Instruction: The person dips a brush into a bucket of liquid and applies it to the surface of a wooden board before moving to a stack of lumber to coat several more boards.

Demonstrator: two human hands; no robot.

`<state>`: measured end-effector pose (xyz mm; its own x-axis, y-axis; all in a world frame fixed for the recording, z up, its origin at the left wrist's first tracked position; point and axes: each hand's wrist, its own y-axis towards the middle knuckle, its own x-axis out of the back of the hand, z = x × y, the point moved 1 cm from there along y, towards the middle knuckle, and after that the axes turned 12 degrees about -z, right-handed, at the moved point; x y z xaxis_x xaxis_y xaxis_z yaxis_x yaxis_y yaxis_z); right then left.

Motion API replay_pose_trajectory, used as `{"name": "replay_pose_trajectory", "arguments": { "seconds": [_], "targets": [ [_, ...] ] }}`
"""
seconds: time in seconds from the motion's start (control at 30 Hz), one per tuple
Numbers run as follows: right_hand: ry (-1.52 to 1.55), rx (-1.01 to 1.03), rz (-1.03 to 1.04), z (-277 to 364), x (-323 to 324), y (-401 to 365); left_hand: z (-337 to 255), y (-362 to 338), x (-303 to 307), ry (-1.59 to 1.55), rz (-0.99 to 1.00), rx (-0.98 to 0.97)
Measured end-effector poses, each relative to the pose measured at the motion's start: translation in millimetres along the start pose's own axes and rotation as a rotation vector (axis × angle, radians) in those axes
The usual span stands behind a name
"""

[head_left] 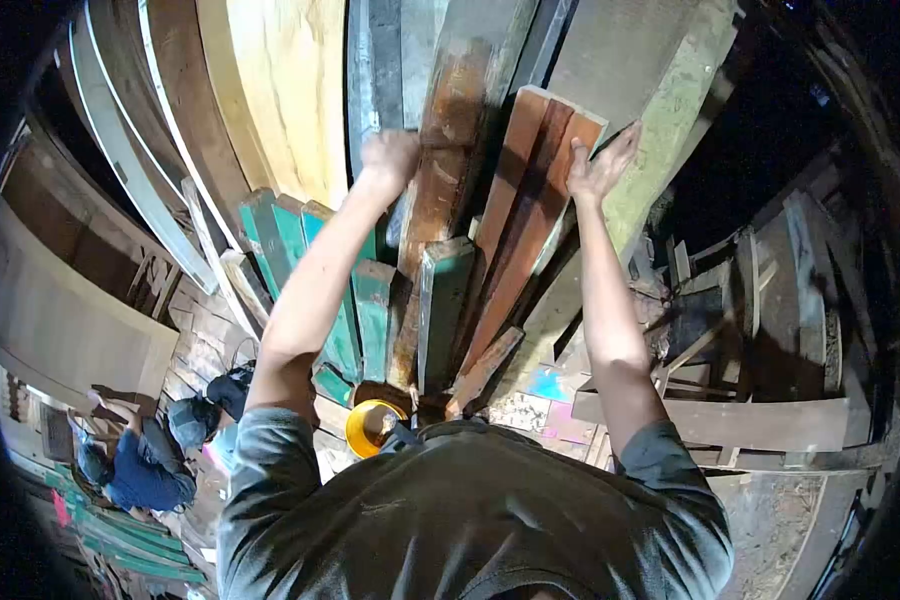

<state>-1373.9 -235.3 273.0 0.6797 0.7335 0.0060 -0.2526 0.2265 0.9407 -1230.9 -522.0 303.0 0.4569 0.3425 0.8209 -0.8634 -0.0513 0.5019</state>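
A stack of old wooden planks leans upright in front of me. My left hand point(390, 160) is closed around the edge of a weathered brown plank point(448, 130) near its top. My right hand point(600, 165) rests with fingers spread against the upper end of a reddish-brown plank point(530, 190) that leans against a pale green-grey beam point(660, 130). Both arms reach up and forward. Shorter teal-painted boards point(370, 300) stand lower in the stack between my arms.
A yellow container point(370, 425) sits at the foot of the planks. A large plywood sheet point(280, 80) and white-edged boards point(120, 150) lean at left. Scrap timber point(760, 300) is piled at right. A person in blue point(140, 470) crouches at lower left.
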Motion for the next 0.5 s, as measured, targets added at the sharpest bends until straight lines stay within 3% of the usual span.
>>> {"name": "replay_pose_trajectory", "arguments": {
  "seconds": [0.13, 0.23, 0.27, 0.37, 0.43, 0.5],
  "targets": [
    [0.004, 0.006, 0.007, 4, 3, 3, 12, 35, 44, 0.052, -0.181, 0.037],
    [0.004, 0.014, -0.018, 7, 3, 4, 16, 51, 64, -0.057, -0.147, 0.187],
    [0.033, 0.008, -0.001, 8, 5, 6, 16, 50, 63, -0.058, -0.167, 0.140],
    [0.019, -0.007, 0.001, 9, 7, 5, 2, 47, 25, -0.108, -0.049, 0.203],
    [0.025, 0.000, 0.004, 4, 3, 3, -10, 36, -31, -0.098, -0.022, 0.208],
    [0.017, -0.055, 0.026, 11, 7, 5, -24, 3, -53, -0.163, -0.088, 0.194]
  ]
}}
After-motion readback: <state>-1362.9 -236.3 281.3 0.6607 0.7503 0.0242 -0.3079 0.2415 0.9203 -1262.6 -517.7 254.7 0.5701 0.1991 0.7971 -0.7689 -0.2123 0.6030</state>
